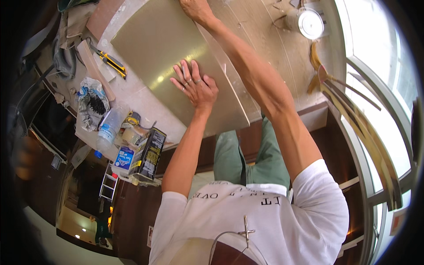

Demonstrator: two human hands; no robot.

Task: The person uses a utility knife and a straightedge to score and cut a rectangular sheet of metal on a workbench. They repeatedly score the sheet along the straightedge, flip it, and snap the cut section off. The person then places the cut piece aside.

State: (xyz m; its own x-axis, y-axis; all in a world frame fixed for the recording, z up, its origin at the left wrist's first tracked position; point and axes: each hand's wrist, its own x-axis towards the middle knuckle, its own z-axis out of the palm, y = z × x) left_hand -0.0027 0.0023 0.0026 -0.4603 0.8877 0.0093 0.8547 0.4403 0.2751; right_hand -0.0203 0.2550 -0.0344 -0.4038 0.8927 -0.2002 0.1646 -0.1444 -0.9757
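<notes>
A large greenish-gold sheet (152, 57) with a smooth, shiny face lies at a slant on the worktable, its near corner reaching out over the table's front edge. My left hand (194, 86) rests flat on the sheet with fingers spread, rings showing on some of them. At the top of the view, my right hand (196, 9) is at the sheet's far right edge. The picture's border cuts off its fingers, so I cannot see whether it grips the edge or holds anything.
Left of the sheet lie a yellow-and-black utility knife (112, 64), a wood strip (95, 70), crumpled paper with black stuff (93, 104), a plastic bottle (107, 131), a tape measure (132, 118) and a black box (152, 152). A white-topped can (310, 23) stands far right, near a window.
</notes>
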